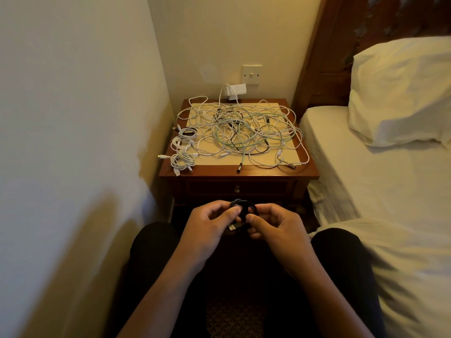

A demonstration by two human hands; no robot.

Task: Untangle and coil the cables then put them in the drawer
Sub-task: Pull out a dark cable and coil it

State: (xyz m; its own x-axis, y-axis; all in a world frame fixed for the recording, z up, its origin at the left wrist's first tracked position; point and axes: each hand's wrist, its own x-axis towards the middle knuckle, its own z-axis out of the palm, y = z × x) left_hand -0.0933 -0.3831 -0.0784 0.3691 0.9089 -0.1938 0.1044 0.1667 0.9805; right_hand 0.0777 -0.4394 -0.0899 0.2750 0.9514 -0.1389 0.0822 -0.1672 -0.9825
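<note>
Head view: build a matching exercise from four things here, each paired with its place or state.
Things:
1. black cable
2. tangle of cables
3. coiled white cables
4. drawer

Places or states:
A. shut, under the nightstand top
B. pinched between the left hand and the right hand
C. spread across the middle of the nightstand top
D. bundled at the left edge of the nightstand top

Pairs: 1-B, 2-C, 3-D, 4-A
</note>
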